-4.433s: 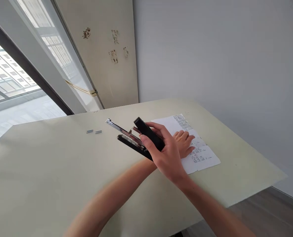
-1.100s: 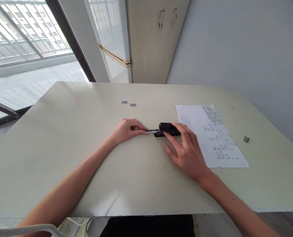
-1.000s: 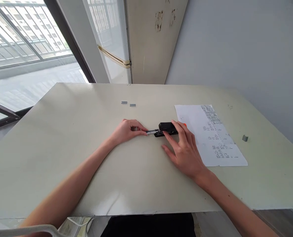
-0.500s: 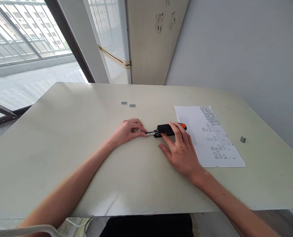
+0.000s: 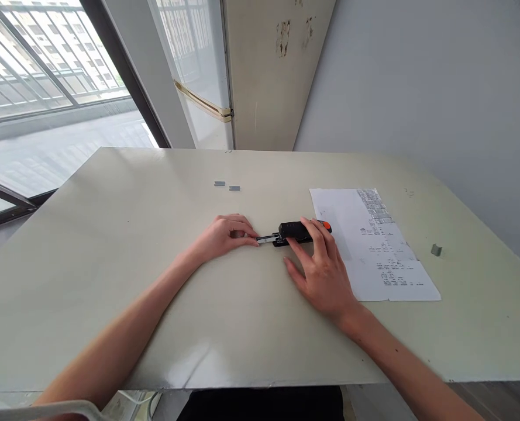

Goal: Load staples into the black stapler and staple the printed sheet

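A black stapler (image 5: pixel 293 231) with an orange end lies on the pale table, its tip pointing left. My right hand (image 5: pixel 323 269) is closed around its body, fingers over the top and thumb at the near side. From the stapler's left end sticks out a thin metal tray (image 5: pixel 267 238). My left hand (image 5: pixel 231 235) pinches the outer end of this tray between thumb and fingers. The fingertips hide that end.
Two small grey staple strips (image 5: pixel 220 183) (image 5: pixel 234 188) lie toward the table's back edge. A printed paper sheet (image 5: pixel 343 234) lies beside and beyond my right hand. Farther right is a small grey piece (image 5: pixel 436 250). A fridge (image 5: pixel 268 105) stands behind the table (image 5: pixel 88 263).
My left hand has shifted slightly left, and a little more of the metal tray shows outside the stapler. My right hand keeps its hold.
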Demonstrator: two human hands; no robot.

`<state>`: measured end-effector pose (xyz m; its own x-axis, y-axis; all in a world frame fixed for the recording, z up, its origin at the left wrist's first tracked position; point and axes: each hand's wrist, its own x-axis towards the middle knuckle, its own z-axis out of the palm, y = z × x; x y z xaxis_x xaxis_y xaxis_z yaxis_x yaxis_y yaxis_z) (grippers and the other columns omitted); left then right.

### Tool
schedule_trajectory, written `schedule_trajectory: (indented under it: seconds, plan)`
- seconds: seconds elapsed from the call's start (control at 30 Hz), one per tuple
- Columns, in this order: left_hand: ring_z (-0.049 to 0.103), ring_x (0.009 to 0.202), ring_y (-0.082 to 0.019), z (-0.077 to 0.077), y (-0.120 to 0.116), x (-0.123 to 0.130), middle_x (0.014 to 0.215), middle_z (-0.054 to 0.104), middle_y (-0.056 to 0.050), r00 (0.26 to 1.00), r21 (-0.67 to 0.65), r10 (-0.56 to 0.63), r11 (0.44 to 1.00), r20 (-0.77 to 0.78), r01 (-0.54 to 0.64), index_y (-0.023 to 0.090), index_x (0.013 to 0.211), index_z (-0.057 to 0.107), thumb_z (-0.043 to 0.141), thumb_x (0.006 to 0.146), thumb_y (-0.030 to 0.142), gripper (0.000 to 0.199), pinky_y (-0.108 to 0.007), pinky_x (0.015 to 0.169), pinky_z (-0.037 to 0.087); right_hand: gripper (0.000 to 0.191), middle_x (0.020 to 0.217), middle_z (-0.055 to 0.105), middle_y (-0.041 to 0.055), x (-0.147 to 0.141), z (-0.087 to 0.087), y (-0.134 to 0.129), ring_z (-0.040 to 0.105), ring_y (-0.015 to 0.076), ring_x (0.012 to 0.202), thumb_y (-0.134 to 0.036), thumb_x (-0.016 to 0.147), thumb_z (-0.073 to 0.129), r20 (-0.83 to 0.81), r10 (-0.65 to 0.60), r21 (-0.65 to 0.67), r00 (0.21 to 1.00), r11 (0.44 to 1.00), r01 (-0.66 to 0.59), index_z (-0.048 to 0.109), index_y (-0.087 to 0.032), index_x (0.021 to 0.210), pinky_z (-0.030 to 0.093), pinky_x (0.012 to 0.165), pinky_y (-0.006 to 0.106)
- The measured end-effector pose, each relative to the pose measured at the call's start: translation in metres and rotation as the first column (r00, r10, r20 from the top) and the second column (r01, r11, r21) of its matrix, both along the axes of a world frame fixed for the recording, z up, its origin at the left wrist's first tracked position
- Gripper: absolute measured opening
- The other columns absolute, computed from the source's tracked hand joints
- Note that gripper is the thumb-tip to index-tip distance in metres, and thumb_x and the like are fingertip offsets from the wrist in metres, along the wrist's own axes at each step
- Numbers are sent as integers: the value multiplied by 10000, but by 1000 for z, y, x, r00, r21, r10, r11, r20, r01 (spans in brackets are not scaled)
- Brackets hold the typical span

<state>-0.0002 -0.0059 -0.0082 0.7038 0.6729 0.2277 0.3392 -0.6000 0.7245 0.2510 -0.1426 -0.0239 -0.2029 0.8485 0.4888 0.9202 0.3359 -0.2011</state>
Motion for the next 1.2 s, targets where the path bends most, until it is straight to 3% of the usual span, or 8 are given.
schedule_trajectory:
  seconds: [0.3, 0.6, 0.77, 0.87, 1.07, 1.2]
  plan:
    - [698, 857, -199, 0, 4, 2, 953, 784, -61, 999, -15, -36, 999, 17, 36, 252, 914, 858, 782, 919, 556, 313, -330, 796, 550, 379, 1648, 431, 206, -2, 0, -1, 390, 388, 1556, -281, 1037, 592, 15, -3, 11, 1000, 1000, 3, 721, -133, 1362, 521, 1179, 563]
    - [685, 855, -201, -2, 7, 14, 944, 774, -66, 998, -6, -62, 998, 33, 62, 251, 911, 850, 774, 930, 539, 299, -321, 766, 536, 415, 1693, 424, 144, -4, 3, -3, 453, 379, 1539, -182, 973, 616, 3, 13, 67, 1000, 998, -13, 675, -223, 1382, 583, 1105, 559]
    - [660, 836, -179, -4, 8, 16, 934, 761, -47, 997, 22, -66, 998, 32, 65, 241, 906, 827, 798, 929, 464, 226, -288, 718, 492, 264, 1618, 530, 197, -5, 6, -4, 502, 341, 1516, -60, 952, 546, -27, 2, 120, 1000, 993, 1, 609, -214, 1157, 592, 1044, 502]
    - [621, 773, -160, -5, 9, 17, 911, 736, -40, 999, -2, -36, 999, 21, 36, 220, 891, 796, 815, 913, 463, 245, -284, 702, 483, 266, 1579, 579, 196, -6, 7, -3, 534, 324, 1493, -12, 937, 505, -34, -11, 134, 999, 991, 15, 532, -243, 1067, 544, 1053, 527]
    - [598, 802, -180, -9, 8, 16, 862, 676, -45, 1000, 43, -29, 999, -11, 30, 208, 927, 775, 784, 930, 505, 297, -297, 730, 483, 371, 1575, 588, 182, -3, 7, -2, 549, 315, 1483, 7, 906, 517, 22, -21, 130, 1000, 991, 18, 601, -209, 1195, 470, 1163, 542]
    - [601, 815, -177, -8, 8, 16, 872, 676, -45, 999, 65, -35, 997, -15, 36, 207, 941, 781, 771, 945, 501, 294, -293, 722, 477, 440, 1659, 481, 184, 1, 6, -4, 486, 329, 1530, -17, 920, 533, 79, 9, 107, 997, 994, -18, 659, -165, 1315, 438, 1226, 559]
